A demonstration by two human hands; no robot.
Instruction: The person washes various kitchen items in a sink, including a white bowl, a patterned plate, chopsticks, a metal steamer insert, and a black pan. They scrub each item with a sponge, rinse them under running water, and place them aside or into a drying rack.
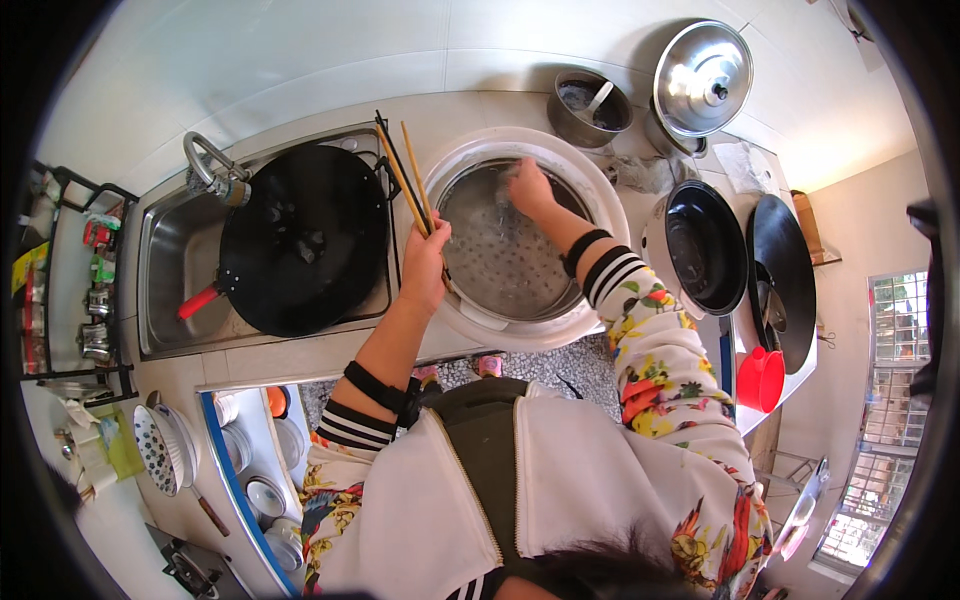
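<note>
My left hand [425, 259] is closed around several long chopsticks [405, 169], brown and black, held upright at the left rim of a large white basin [600, 180]. Inside the basin sits a metal pot [517, 274] of cloudy liquid dotted with bubbles or small bits. Over the far part of the pot is my right hand [531, 189], its fingers bent down and blurred; whether they pinch anything I cannot tell. A black wok [304, 240] with a red handle [199, 301] rests across the sink to the left.
A faucet [217, 176] arches over the steel sink [176, 247]. Behind the basin stand a small pot [589, 135] with a white spoon and a steel lid [703, 79]. To the right are a black-lined pot [705, 247], a dark wok [784, 285] and a red ladle cup [760, 381].
</note>
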